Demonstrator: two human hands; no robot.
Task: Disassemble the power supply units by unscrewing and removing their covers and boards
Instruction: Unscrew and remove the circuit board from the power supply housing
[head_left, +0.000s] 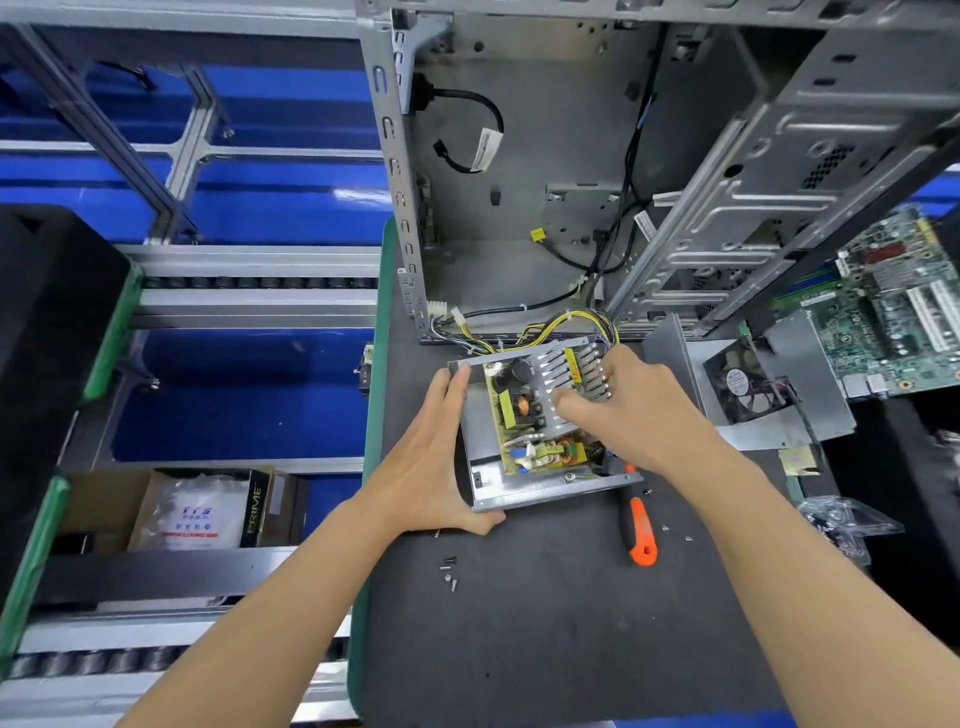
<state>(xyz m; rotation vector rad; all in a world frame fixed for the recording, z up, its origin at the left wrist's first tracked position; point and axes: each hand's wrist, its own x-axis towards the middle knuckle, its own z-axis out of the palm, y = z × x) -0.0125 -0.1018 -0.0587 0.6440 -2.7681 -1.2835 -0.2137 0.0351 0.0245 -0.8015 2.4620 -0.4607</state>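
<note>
Screwdriver (640, 525) beside power supply (524, 441); computer case (571, 156) behind.

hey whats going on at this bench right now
A person is taking apart a power supply unit on the dark mat. Its cover is already off, so the circuit board shows. The left hand holds the metal casing's left edge, while the right hand grips the heatsinks on the board. An orange-handled screwdriver and loose screws lie nearby. An empty computer case stands behind.
</note>
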